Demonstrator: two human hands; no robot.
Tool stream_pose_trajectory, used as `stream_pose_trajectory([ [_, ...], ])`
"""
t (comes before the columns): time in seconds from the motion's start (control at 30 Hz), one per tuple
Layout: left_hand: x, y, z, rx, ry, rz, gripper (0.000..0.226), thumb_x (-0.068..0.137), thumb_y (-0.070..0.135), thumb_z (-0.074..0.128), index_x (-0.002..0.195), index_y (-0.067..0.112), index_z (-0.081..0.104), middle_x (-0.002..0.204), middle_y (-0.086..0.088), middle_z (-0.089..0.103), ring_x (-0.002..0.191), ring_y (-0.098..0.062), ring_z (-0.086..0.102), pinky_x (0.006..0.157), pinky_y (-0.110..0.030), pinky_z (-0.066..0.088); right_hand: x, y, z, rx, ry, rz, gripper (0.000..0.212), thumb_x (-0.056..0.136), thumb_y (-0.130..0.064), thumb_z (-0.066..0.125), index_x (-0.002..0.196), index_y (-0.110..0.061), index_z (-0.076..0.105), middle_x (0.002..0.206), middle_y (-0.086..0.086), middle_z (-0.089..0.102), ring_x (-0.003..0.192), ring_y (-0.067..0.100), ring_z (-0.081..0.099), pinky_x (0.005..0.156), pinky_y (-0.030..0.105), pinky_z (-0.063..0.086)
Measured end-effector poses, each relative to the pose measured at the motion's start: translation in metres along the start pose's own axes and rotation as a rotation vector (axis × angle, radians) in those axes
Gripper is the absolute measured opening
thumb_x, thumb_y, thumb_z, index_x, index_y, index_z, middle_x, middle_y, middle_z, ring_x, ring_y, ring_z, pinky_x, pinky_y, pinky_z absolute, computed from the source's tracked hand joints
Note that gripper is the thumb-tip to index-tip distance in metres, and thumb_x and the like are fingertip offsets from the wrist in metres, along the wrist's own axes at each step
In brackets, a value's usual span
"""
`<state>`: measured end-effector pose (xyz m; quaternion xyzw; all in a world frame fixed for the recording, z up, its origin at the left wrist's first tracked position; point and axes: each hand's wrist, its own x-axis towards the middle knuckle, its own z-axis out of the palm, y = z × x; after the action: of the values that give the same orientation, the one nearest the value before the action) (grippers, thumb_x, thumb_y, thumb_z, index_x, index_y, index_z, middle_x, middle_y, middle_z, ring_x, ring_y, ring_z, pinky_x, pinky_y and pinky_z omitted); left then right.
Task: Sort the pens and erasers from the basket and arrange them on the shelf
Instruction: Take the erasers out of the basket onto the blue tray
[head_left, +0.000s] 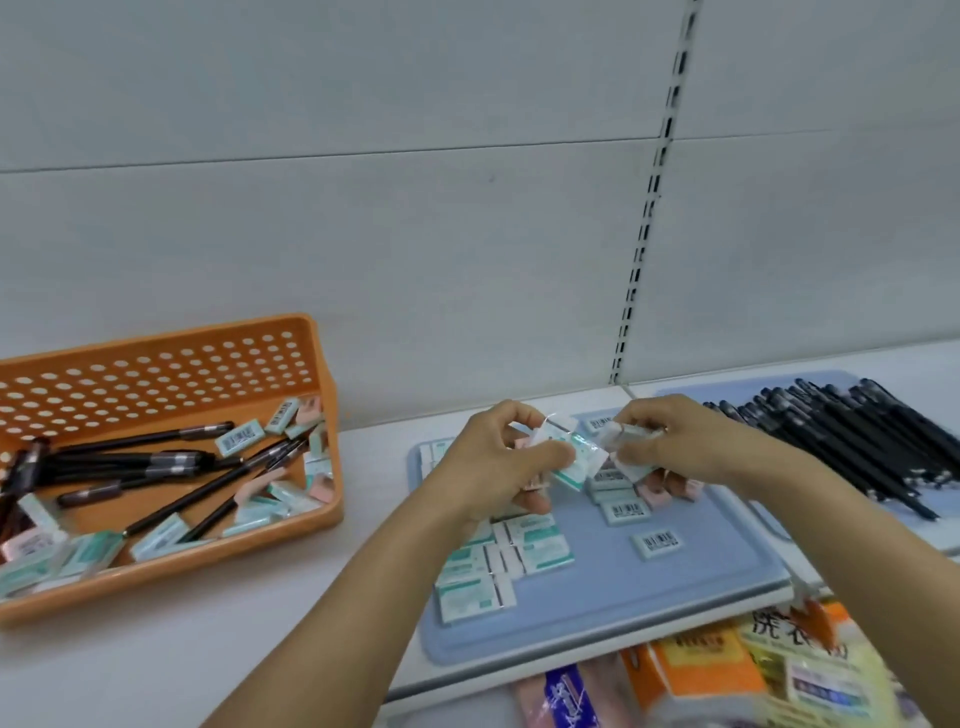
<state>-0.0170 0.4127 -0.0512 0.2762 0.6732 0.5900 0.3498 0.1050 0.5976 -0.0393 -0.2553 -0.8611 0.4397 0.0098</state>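
**Erasers held above the blue tray, ready to be set down**

Taking the blue tray (597, 618) as landmark and working outward from its near edge: packaged goods (727, 670) sit on a lower level just in front of it. On its near left part, mint-and-white erasers lie in tidy rows (498, 566); two more lie loose (657, 543) toward its middle.

Above the tray's far half both hands meet. The left hand (493, 462) has its fingers curled round a small bunch of erasers, and the right hand (670, 441) pinches a wrapped eraser (582, 462) at the point where the two hands touch. That eraser lies between the grips, long axis roughly across the tray, directly over a loose cluster (639, 486). The open tray surface lies nearer the right hand, so setting down there probably falls to it.

Right of the tray, black pens (857, 447) lie side by side. Well to its left, the orange basket (332, 405) holds unsorted pens and erasers (171, 478).
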Motion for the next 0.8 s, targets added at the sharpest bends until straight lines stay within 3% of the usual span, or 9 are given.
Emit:
stream_pose_trajectory([
  [0.1, 0.019, -0.003, 0.014, 0.010, -0.019, -0.054, 0.029, 0.077, 0.016, 0.079, 0.100, 0.013, 0.062, 0.092, -0.013, 0.060, 0.058, -0.019, 0.060, 0.057, -0.030, 0.058, -0.002, 0.009, -0.004, 0.077, 0.017, 0.026, 0.013, 0.090, -0.009, 0.062, 0.102, -0.013, 0.066, 0.083, 0.015, 0.065, 0.050, 0.019, 0.055, 0.046, 0.030, 0.041],
  [0.3, 0.033, -0.007, 0.028, 0.009, -0.011, -0.107, 0.026, 0.080, 0.018, 0.077, 0.101, 0.011, 0.064, 0.081, -0.005, 0.066, 0.054, -0.015, 0.064, 0.058, -0.032, 0.060, -0.005, 0.025, -0.009, 0.195, 0.118, -0.010, 0.007, 0.091, -0.012, 0.064, 0.095, -0.014, 0.069, 0.088, 0.012, 0.067, 0.050, 0.021, 0.056, 0.046, 0.029, 0.043],
  [0.43, 0.029, -0.006, 0.026, -0.023, 0.009, -0.118, 0.024, 0.082, 0.017, 0.075, 0.102, 0.009, 0.065, 0.079, -0.004, 0.065, 0.052, -0.014, 0.063, 0.055, -0.029, 0.060, -0.006, 0.030, -0.013, 0.201, 0.179, 0.004, 0.014, 0.091, -0.006, 0.061, 0.093, -0.016, 0.071, 0.067, 0.010, 0.066, 0.045, 0.014, 0.053, 0.040, 0.023, 0.040],
  [0.6, 0.022, -0.001, 0.014, -0.123, 0.066, -0.079, 0.021, 0.085, 0.015, 0.072, 0.103, 0.005, 0.067, 0.084, -0.009, 0.058, 0.056, -0.010, 0.059, 0.053, -0.025, 0.055, -0.008, 0.027, -0.014, 0.276, 0.317, -0.018, 0.021, 0.094, 0.000, 0.051, 0.096, -0.011, 0.069, 0.066, -0.003, 0.057, 0.043, 0.007, 0.048, 0.040, 0.014, 0.038],
  [0.8, 0.005, 0.003, -0.018, -0.268, 0.195, -0.052, 0.013, 0.087, 0.015, 0.069, 0.096, 0.005, 0.068, 0.073, -0.005, 0.065, 0.055, -0.011, 0.061, 0.051, -0.023, 0.054, -0.023, -0.004, -0.002, 0.294, 0.184, -0.134, 0.028, 0.083, 0.003, 0.065, 0.095, -0.021, 0.069, 0.084, 0.001, 0.068, 0.058, 0.009, 0.061, 0.058, 0.020, 0.050],
])
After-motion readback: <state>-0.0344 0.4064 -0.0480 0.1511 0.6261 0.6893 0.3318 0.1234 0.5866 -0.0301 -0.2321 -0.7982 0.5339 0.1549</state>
